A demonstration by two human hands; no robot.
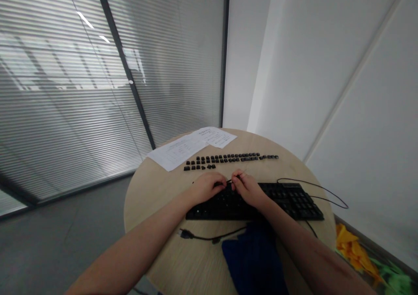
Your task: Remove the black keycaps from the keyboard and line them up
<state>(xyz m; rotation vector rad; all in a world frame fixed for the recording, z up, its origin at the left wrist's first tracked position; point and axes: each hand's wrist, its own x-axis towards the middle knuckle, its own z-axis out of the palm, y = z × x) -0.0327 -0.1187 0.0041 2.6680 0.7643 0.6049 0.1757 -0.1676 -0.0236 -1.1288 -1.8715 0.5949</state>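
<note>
A black computer keyboard lies on the round wooden table, and both hands are over its upper left part. My left hand is closed, its thumb and fingers pinched at the keyboard's back edge. Close beside it, my right hand is closed round a small dark piece that reaches toward the left fingertips. Its kind is too small to tell, and whether the left fingers grip it is hidden. Behind the hands, loose black keycaps lie in rows on the table.
Printed paper sheets lie at the table's back left. A cable with a plug and a dark blue cloth are in front of the keyboard. A thin black cable loops over the right table edge.
</note>
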